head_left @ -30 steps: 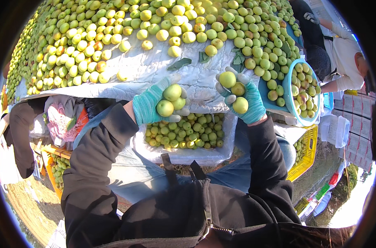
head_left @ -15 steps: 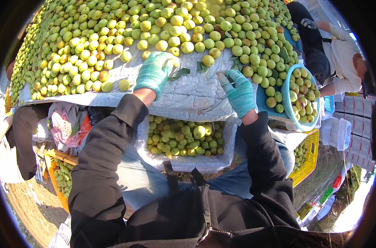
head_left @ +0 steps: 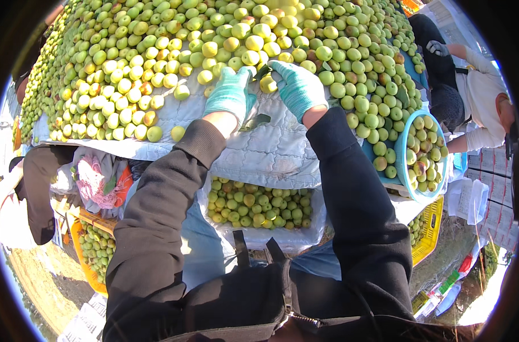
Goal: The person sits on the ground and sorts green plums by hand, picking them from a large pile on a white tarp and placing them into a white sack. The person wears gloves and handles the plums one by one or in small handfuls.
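We see both hands in teal gloves stretched out over a quilted grey cloth (head_left: 271, 151) that covers the bench. The far part of the cloth carries a large heap of green and yellow fruit (head_left: 214, 40), a few pieces blushed red.

Left hand (head_left: 231, 94): palm down at the near edge of the heap, fingers (head_left: 236, 74) spread and flat, touching the nearest fruit. Nothing is enclosed in it as far as we can see.

Right hand (head_left: 299, 85): just right of the left hand, fingers (head_left: 285, 71) curved over a yellow fruit (head_left: 268, 84) at the heap's edge. We cannot tell whether that fruit is gripped or only covered.

A dark green leaf (head_left: 258, 121) lies on the bare cloth between the two wrists, near the left one. A single fruit (head_left: 178, 133) sits apart on the cloth left of the left sleeve.

Near side, below the cloth's edge: a white bag (head_left: 265, 236) holding more fruit, between our two black sleeves.

Right: a blue basket (head_left: 405, 145) filled with fruit, touching the heap's right edge; below it a yellow crate (head_left: 428, 236).

Left, low: an orange crate (head_left: 82, 262) with fruit inside.

Far right: another person (head_left: 476, 97) in a white top, bent toward the heap.
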The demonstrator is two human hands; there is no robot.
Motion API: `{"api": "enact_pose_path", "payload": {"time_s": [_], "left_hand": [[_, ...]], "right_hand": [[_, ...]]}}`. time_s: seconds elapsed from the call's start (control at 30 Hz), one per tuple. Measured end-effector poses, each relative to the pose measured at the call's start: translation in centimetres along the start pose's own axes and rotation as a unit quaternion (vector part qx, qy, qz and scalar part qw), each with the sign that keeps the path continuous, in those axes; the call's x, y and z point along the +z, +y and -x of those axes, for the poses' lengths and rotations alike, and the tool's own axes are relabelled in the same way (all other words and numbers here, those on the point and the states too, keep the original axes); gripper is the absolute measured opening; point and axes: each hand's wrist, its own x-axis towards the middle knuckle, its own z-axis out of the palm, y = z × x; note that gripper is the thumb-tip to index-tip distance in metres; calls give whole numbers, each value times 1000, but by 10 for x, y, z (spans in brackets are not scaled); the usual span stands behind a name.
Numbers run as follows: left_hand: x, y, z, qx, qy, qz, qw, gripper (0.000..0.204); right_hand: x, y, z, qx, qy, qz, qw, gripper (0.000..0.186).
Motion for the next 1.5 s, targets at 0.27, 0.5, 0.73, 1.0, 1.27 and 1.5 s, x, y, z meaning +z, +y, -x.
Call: {"api": "enact_pose_path", "payload": {"time_s": [0.27, 0.5, 0.73, 1.0, 1.27, 1.5], "left_hand": [[-8, -20, -36, 33, -44, -184, 981, 41], [-1, -27, -47, 36, -50, -68, 996, 40], [-29, -5, -1, 91, -74, 194, 974, 61], [-41, 20, 79, -23, -399, 556, 729, 49], [-22, 7, 116, -89, -498, 574, 644, 50], [-5, -15, 132, 244, -318, 453, 796, 53]], "right_hand": [[21, -16, -43, 60, -228, 152, 960, 50], [10, -23, -50, 104, -250, 106, 957, 63], [-33, -7, 1, 176, -233, -360, 886, 64], [-77, -31, 115, 176, -249, -499, 811, 79], [-77, -56, 183, 208, -277, -504, 791, 80], [-49, -91, 204, 21, -65, -124, 990, 61]]}}
